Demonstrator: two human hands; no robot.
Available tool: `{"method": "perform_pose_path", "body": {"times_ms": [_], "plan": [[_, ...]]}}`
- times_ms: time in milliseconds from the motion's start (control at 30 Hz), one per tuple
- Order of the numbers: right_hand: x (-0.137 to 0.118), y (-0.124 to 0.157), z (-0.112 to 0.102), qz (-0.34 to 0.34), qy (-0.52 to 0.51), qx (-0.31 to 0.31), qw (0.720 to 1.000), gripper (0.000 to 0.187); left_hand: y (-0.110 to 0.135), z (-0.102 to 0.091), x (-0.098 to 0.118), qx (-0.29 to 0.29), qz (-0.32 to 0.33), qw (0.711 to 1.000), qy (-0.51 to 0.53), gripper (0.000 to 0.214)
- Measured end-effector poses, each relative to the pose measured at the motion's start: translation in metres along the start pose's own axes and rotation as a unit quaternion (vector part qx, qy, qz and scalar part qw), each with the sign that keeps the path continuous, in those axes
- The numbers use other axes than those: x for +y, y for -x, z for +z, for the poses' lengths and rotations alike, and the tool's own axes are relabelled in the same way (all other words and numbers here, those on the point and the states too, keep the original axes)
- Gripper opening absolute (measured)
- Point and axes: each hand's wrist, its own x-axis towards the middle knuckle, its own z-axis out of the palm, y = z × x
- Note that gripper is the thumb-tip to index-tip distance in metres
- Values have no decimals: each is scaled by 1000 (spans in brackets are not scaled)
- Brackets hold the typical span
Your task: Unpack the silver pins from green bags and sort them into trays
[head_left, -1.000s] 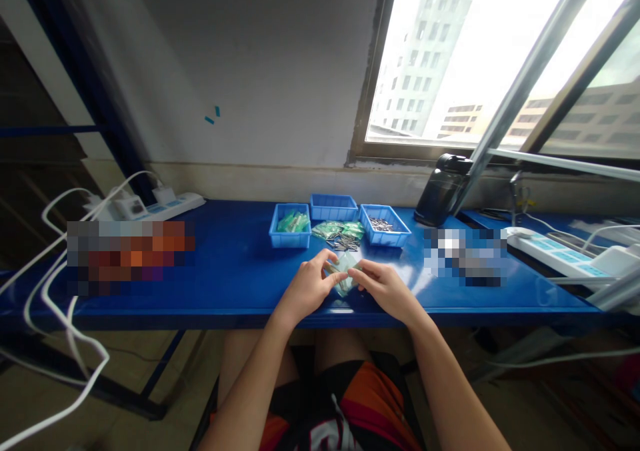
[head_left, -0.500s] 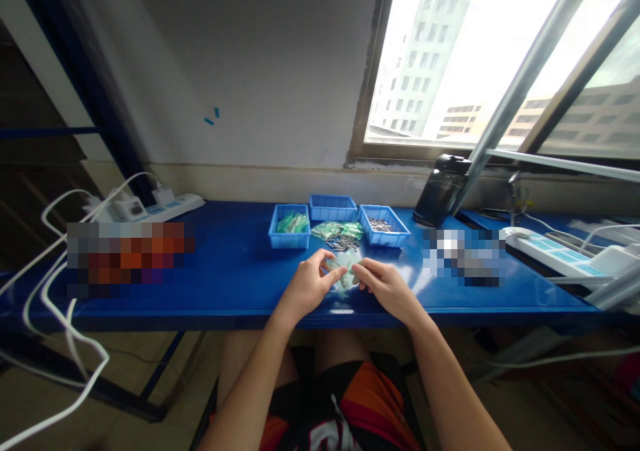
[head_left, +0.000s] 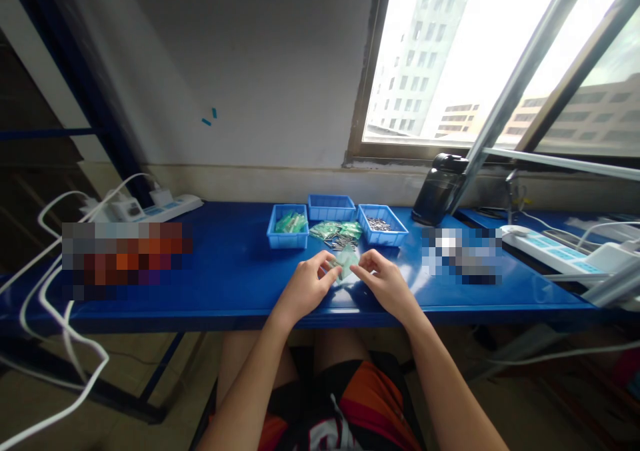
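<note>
A small, pale green, translucent plastic bag [head_left: 347, 262] is held over the front part of a smooth, blue-topped table [head_left: 225, 264], between 2 bare hands. Its left edge is pinched between the thumb and fingertips of the left hand [head_left: 311, 279]. Its right edge is met by the thumb of the right hand [head_left: 384, 274], whose other fingers are curled inward; whether the plastic is gripped there or only touched cannot be told.

Just beyond the bag, a loose heap of thin, silvery metal pieces [head_left: 343, 244] is spread on the table. Behind these, and touched by them, a flat pile of bright green plastic bags [head_left: 336, 230] is laid.

The pile is bordered by 3 open, rectangular, blue plastic bins. In the left bin [head_left: 289, 240], more green plastic packets [head_left: 291, 222] are contained. The rear bin [head_left: 331, 208] is set behind the pile, nearer the wall. In the right bin [head_left: 387, 239], many small silvery metal parts [head_left: 379, 224] are gathered.

Farther right, a black, glossy bottle with a looped lid [head_left: 439, 191] is stood near the window. A long white power strip [head_left: 183, 206] is placed at the table's far left, and 2 patches of the tabletop are hidden by pixelation.
</note>
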Motion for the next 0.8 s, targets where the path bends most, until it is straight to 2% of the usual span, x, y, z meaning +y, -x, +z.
{"method": "perform_pose_path", "body": {"times_ms": [100, 200, 367, 533, 800], "plan": [[-7, 2, -1, -21, -6, -67, 998, 22, 0, 0, 0, -7, 16, 1000, 7, 22], [-11, 3, -3, -27, -9, -101, 994, 25, 1, 0, -1, -23, 27, 999, 10, 27], [-9, 3, -4, -38, 4, -110, 993, 24, 1, 0, -2, -44, 41, 998, 1, 32], [-7, 3, -4, -37, -29, -123, 991, 21, 0, 1, -3, -30, 38, 998, -31, 25], [-7, 1, -4, -18, -14, -101, 995, 24, 0, 2, -3, -32, 36, 996, -77, 25]]}}
